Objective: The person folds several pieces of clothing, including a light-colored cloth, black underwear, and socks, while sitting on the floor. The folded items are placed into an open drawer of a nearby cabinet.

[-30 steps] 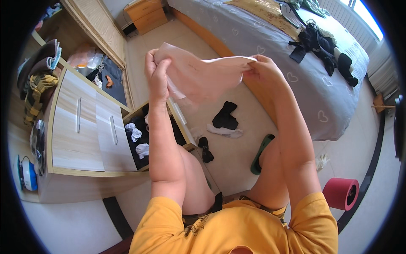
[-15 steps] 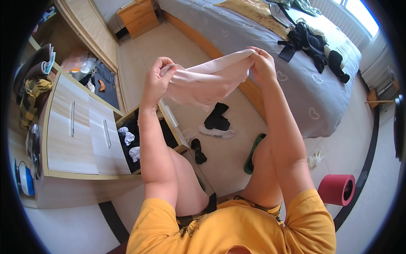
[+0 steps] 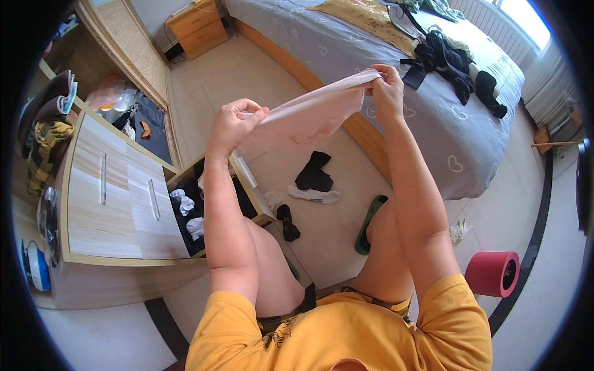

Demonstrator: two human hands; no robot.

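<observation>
A pale pink garment [image 3: 312,117] of thin cloth hangs stretched between my two hands, above the floor. My left hand [image 3: 236,127] pinches its left end, thumb against the fingers. Higher up, my right hand [image 3: 387,93] grips the right end of the top edge, close to the bed's side. I cannot make out its exact cut. Beneath it on the tiles lie a black sock-like piece [image 3: 314,173], a white sock [image 3: 314,195] and a smaller black sock [image 3: 288,223]. Left of my knee, an open drawer [image 3: 247,196] holds rolled white socks [image 3: 183,202] and dark clothing.
A bed [image 3: 455,139] with a grey heart-patterned sheet carries a heap of black clothes [image 3: 447,65]. The wooden cabinet [image 3: 111,210] stands at left, and a small nightstand [image 3: 198,29] at the back. A red cylinder [image 3: 492,274] sits on the floor to the right.
The garment is pulled tauter and slants more, its lower folds drawn flatter. My left hand has dropped slightly and turned; my right hand has risen a little. Both keep hold.
</observation>
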